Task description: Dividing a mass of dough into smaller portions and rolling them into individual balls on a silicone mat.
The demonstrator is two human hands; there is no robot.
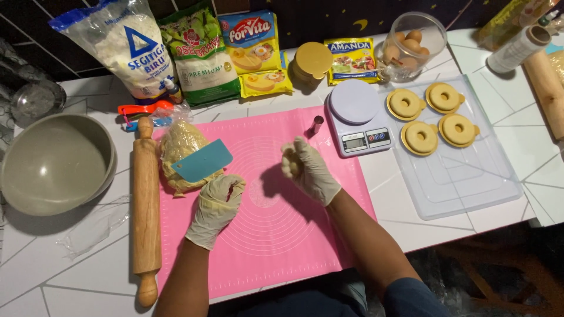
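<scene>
Both my hands wear thin pale gloves over a pink silicone mat (276, 246). My right hand (308, 169) is raised above the mat's middle, fingers closed on a small piece of dough (288, 163). My left hand (218, 206) rests low on the mat with fingers curled and nothing visible in it. It lies just below a large lump of yellow dough (176, 147). A teal plastic scraper (203, 160) lies on that dough, just above my left hand. A small metal cylinder (317, 125) stands at the mat's far edge.
A wooden rolling pin (145, 211) lies left of the mat, beside a grey bowl (56, 163). A kitchen scale (358, 117) and a clear tray (464, 182) with several ring-shaped dough pieces (420, 138) sit right. Flour bags, margarine packs and a jar of eggs (411, 44) line the back.
</scene>
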